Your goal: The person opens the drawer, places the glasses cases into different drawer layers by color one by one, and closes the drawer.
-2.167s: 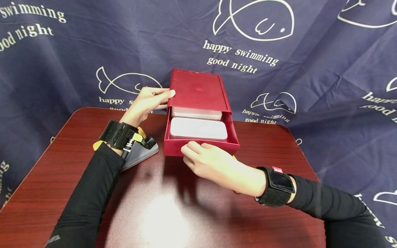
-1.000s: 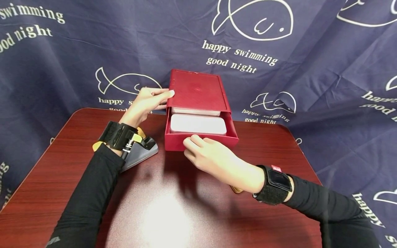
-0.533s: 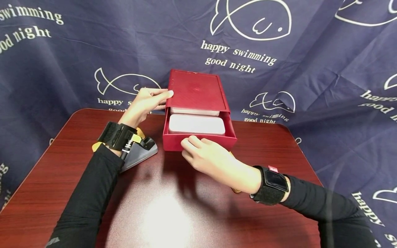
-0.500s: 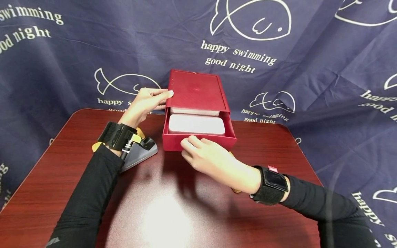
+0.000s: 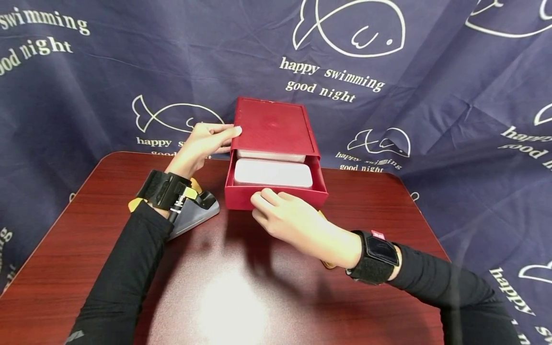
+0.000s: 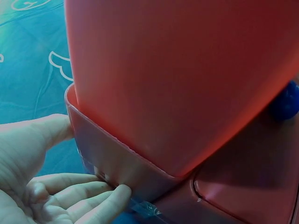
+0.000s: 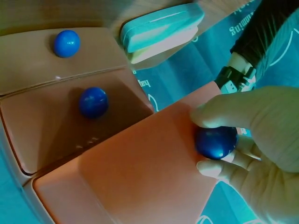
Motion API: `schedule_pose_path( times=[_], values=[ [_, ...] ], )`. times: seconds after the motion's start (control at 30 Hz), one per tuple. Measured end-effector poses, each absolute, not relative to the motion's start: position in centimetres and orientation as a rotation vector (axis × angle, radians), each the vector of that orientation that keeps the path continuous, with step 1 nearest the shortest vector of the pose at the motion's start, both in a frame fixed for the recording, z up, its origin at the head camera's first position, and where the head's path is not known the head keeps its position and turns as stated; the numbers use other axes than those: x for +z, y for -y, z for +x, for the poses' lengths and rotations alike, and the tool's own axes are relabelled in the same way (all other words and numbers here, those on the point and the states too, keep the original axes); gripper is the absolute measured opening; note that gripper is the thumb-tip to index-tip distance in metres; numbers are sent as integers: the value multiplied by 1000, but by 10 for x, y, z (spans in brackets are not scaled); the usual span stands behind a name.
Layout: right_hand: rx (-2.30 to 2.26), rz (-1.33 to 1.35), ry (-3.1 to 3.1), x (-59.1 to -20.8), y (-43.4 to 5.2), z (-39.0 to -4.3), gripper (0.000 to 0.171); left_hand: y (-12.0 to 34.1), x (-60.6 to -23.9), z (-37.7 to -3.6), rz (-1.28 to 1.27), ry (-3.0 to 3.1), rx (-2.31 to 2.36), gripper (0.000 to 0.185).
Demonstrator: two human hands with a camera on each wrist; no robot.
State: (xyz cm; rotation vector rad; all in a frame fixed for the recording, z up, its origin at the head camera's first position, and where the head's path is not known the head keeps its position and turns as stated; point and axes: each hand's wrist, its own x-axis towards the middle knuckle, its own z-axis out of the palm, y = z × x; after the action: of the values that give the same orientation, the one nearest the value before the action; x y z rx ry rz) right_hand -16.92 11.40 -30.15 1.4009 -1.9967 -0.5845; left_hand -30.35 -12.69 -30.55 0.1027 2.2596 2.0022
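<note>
Drawer point(image 5: 276, 197) of the red storage box point(image 5: 273, 125) has slid inward across the earlier frames: less of its interior is exposed now, and its front panel sits closer to the box body. Over the last half second the travel is small. Judgement: the drawer is being closed and is roughly half shut, with a fair stretch of it still projecting toward the person.

Right hand point(image 5: 290, 220) is at the drawer front. In the right wrist view its thumb and fingers point(image 7: 229, 119) pinch the round blue knob point(image 7: 215, 142) on that panel. Left hand point(image 5: 202, 141) steadies the box on its left side; the left wrist view shows the thumb point(image 6: 44, 133) on the box's side edge and the other fingers point(image 6: 81, 196) lying fairly straight and close together lower on the same corner.

Contents: the drawer holds a white rounded rectangular case point(image 5: 273, 173) near its front. A second white case point(image 5: 270, 155) lies behind it, mostly under the box top. Nothing else is visible inside; the rear of the drawer is hidden.

The box stands at the far edge of the dark red table point(image 5: 233, 287), against the navy printed cloth point(image 5: 388, 72). A grey and yellow object point(image 5: 194, 211), type unclear, lies left of the box.
</note>
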Motion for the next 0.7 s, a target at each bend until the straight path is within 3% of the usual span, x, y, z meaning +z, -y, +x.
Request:
schedule_pose_path(
  times=[0.4,0.7],
  values=[
    [-522,1405,2014,-300,-113,-173,10,128,-306,-304,129,-2249,2027,62],
    [-537,1349,2033,-305,-114,-196,6,128,-307,-307,114,-2219,2039,63]
  ],
)
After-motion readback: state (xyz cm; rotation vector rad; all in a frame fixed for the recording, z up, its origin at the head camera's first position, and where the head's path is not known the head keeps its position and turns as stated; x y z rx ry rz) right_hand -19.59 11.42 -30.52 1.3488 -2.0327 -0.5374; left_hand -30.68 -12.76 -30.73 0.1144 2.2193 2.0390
